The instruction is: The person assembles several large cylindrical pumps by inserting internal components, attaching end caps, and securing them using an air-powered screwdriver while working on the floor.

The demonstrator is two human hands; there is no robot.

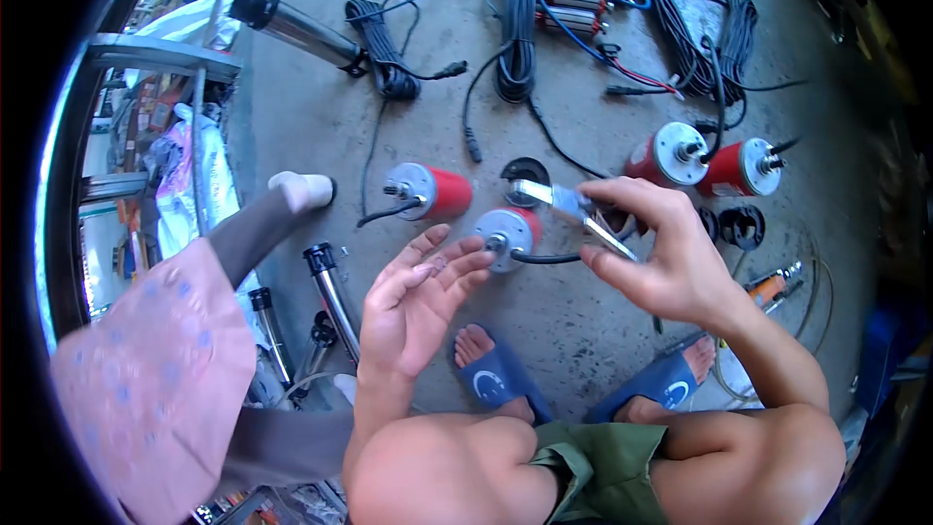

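Observation:
My right hand (675,248) is closed around a pair of silver metal pliers (571,202), whose head points left. Below the head stands a red cylindrical motor (503,236) with a grey round end face, a shaft and a black cable. My left hand (413,306) is beside that end face, palm up with its fingers loosely apart; its fingertips overlap the shaft, and contact is unclear. A round black ring-shaped part (526,175) lies just behind the motor. Another red motor (437,192) lies to the left.
Two more red motors (671,156) stand at the right, near black ring parts (742,227). Coiled black cables (518,29) and a steel cylinder (301,34) lie farther back. Another person's leg (258,233) reaches in from the left. An orange-handled tool (773,286) lies at right.

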